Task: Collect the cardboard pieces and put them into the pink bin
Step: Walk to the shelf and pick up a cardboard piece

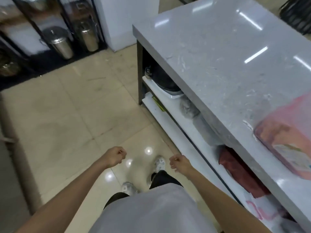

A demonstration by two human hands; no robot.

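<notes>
Fingers curled into loose fists on both sides: your left hand [116, 156] and your right hand [178, 163] hang over the tiled floor [70, 115], apart from each other, gripping nothing you can make out. Your sneakers [159, 163] show between them. Over on your right, the pink bin [286, 140] sits on the grey countertop [218, 56], blurred, with brownish cardboard pieces [276, 132] showing through its wall.
</notes>
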